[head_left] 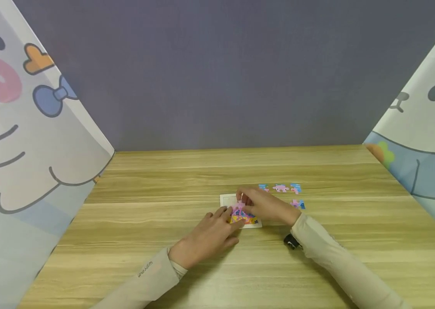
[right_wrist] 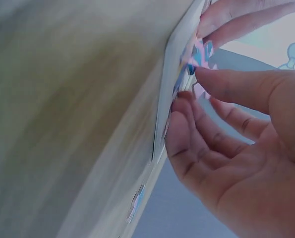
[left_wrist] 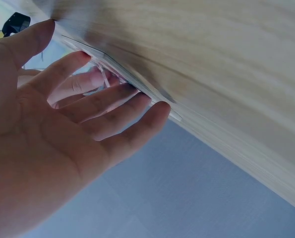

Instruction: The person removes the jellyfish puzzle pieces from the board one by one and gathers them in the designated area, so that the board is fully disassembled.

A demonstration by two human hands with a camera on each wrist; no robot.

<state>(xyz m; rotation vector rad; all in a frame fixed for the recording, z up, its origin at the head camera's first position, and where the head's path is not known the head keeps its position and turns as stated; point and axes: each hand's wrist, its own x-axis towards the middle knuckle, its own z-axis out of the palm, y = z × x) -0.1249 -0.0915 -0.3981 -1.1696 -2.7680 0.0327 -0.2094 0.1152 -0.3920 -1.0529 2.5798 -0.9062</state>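
A small jigsaw puzzle in a white-edged tray lies on the table, its lower part filled with yellow, blue and pink pieces. Over its upper part, my right hand pinches a pink puzzle piece between thumb and fingers. The piece seems tilted up at the edge of the joined pieces; its exact fit is hidden by the fingers. My left hand rests its extended fingers on the tray's left side and the joined pieces. In the left wrist view, the fingertips lie along the tray's edge.
Several loose pieces lie to the right of the tray, among them a pink one, a blue one and a pink-and-blue one. A black device shows at the right wrist. A grey panel stands behind the wooden table.
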